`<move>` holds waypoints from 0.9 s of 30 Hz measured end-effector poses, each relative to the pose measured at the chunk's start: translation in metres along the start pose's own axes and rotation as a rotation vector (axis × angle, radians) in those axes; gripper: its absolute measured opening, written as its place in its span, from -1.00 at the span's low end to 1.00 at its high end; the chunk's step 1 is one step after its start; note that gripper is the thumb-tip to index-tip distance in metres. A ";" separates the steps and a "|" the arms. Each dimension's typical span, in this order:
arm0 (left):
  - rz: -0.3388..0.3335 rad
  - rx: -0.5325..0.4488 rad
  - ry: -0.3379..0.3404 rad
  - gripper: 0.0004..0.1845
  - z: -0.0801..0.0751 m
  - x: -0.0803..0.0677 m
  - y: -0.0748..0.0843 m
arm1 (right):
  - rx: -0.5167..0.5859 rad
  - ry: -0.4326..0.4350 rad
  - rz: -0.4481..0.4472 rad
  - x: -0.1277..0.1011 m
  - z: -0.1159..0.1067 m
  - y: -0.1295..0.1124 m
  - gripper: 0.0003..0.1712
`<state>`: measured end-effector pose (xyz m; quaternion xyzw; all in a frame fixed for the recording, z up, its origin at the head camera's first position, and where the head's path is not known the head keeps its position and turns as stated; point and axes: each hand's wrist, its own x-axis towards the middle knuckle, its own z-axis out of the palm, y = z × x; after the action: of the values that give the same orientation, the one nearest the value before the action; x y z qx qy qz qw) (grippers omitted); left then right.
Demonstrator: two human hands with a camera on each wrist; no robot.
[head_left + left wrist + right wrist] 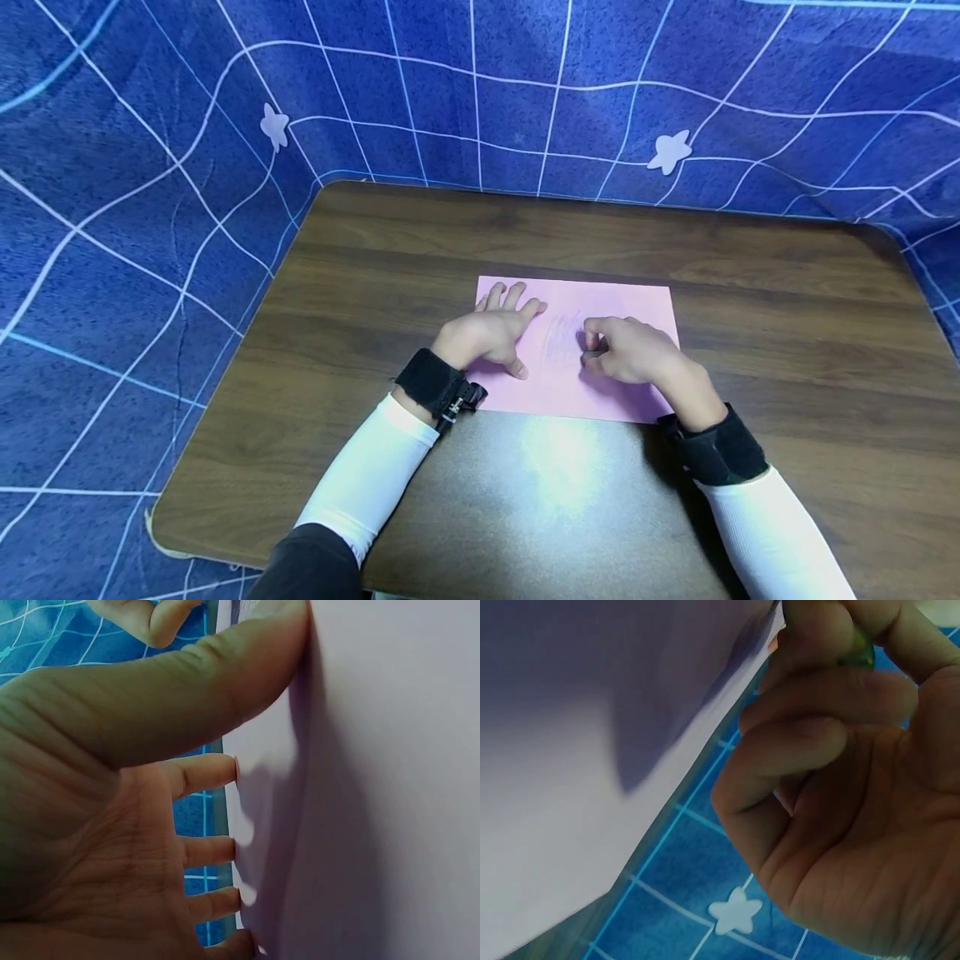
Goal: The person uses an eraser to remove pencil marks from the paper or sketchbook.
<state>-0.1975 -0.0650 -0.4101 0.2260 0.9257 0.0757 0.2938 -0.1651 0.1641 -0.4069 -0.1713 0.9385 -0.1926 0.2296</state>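
A sheet of pink paper [555,400] lies on the wooden table, with a patch of faint purple scribble [564,333] near its middle. My left hand [498,329] rests on the paper's left part with fingers spread and fingertips touching the sheet; the left wrist view shows the thumb [195,697] pressed to it too. Over the right part of the sheet, my right hand [630,348] has its fingers curled beside the scribble. In the right wrist view it pinches a small, shiny green thing [864,651], mostly hidden behind the fingers; its kind I cannot tell.
The brown wooden table [390,250] extends around the paper on all sides. Blue cloth [510,100] with white lines and star shapes hangs behind and to the left of it. Each wrist wears a black strap [431,383] over white sleeves.
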 end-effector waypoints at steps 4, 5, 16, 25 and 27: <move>-0.002 0.001 -0.001 0.22 0.000 0.000 0.001 | 0.006 0.006 0.018 0.000 -0.005 0.007 -0.79; 0.000 0.001 0.000 0.23 0.000 0.001 0.002 | 0.007 0.005 0.020 0.000 -0.005 0.008 -0.78; 0.001 0.014 0.012 0.22 0.001 0.000 0.001 | -0.093 0.007 -0.065 -0.007 -0.003 -0.007 -0.78; 0.014 0.018 0.013 0.20 0.001 0.000 0.000 | -0.060 0.039 -0.060 -0.003 0.006 -0.015 -0.84; 0.016 0.021 0.015 0.20 0.001 0.000 0.001 | -0.058 0.042 -0.018 -0.002 0.004 -0.011 -0.83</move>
<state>-0.1972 -0.0641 -0.4107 0.2358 0.9268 0.0702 0.2838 -0.1582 0.1541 -0.4044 -0.1822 0.9467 -0.1711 0.2033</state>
